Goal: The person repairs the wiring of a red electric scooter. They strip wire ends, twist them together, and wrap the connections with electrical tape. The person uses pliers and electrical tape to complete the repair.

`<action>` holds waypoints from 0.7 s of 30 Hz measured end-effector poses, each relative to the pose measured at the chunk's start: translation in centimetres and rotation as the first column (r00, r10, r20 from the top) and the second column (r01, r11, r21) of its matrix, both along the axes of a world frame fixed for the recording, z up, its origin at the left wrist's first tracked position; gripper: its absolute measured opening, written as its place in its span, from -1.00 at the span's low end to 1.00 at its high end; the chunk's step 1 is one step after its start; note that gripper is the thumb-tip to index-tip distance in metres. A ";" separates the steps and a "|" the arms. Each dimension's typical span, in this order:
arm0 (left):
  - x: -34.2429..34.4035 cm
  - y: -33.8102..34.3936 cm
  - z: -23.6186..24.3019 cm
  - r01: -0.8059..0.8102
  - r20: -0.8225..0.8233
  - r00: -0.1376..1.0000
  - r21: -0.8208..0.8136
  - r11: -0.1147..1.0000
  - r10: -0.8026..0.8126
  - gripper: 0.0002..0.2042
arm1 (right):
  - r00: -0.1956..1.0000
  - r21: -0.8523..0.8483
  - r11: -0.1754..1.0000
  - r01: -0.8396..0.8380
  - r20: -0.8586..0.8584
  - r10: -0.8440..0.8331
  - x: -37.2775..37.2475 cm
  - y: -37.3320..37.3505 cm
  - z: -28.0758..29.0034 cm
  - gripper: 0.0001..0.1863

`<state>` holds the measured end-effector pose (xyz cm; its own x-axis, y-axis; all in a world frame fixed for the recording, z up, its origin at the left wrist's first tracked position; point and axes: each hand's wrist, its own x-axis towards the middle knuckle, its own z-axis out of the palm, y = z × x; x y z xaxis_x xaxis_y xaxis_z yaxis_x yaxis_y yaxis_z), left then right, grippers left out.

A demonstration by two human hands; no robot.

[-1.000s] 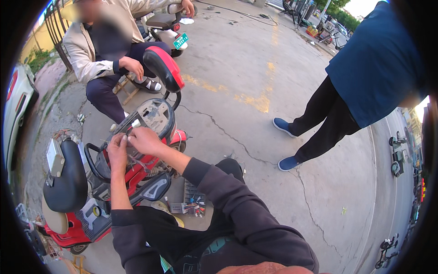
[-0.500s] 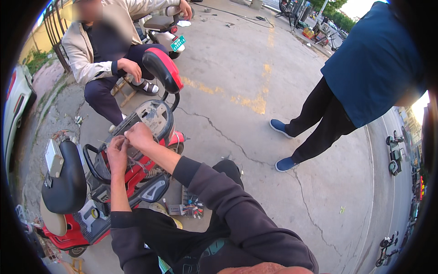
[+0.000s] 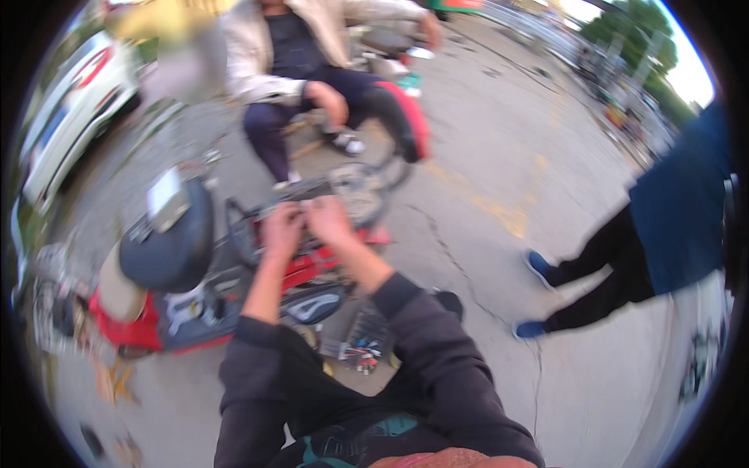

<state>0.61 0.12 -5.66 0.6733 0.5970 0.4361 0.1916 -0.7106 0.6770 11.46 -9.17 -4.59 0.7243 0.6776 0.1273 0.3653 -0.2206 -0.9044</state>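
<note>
The left hand [image 3: 281,228] and right hand [image 3: 328,221] sit close together over the red scooter [image 3: 306,267]; 1 white box [image 3: 167,201] tops a black seat [image 3: 172,256]; 1 person [image 3: 296,48] sits beyond.

Head-worn fisheye, facing down, near hands [image 3: 326,221]

1. The view swings left and blurs, carrying the red scooter [image 3: 306,268] rightward.
2. More of the white car [image 3: 84,117] shows at left.
3. The standing person [image 3: 677,214] slides toward the right rim.
</note>
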 end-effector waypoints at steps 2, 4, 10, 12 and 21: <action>1.0 -0.4 0.0 0.029 -0.006 1.000 -0.004 1.000 -0.029 -0.87 | 0.995 -0.026 0.998 -0.060 0.082 0.062 0.9 -0.9 -0.1 -0.67; 0.8 -0.2 -0.2 0.039 0.060 0.998 -0.072 0.997 -0.034 -0.88 | 0.988 -0.040 0.997 -0.062 0.142 0.067 -0.3 -1.7 1.0 -0.70; -0.4 0.3 -0.5 0.018 0.139 0.990 -0.104 0.994 -0.004 -0.90 | 0.798 -0.208 0.976 -0.062 0.577 0.174 -3.3 -3.0 2.4 -0.68; -0.2 0.1 -0.5 0.003 0.149 0.989 -0.059 0.998 0.006 -0.92 | 0.687 -0.254 0.967 -0.023 0.699 0.200 -3.2 -3.1 2.4 -0.71; -0.1 0.5 -0.8 -0.041 0.001 0.999 0.020 0.999 0.041 -0.84 | 0.598 -0.279 0.959 -0.052 0.760 0.254 -0.6 -1.5 1.5 -0.78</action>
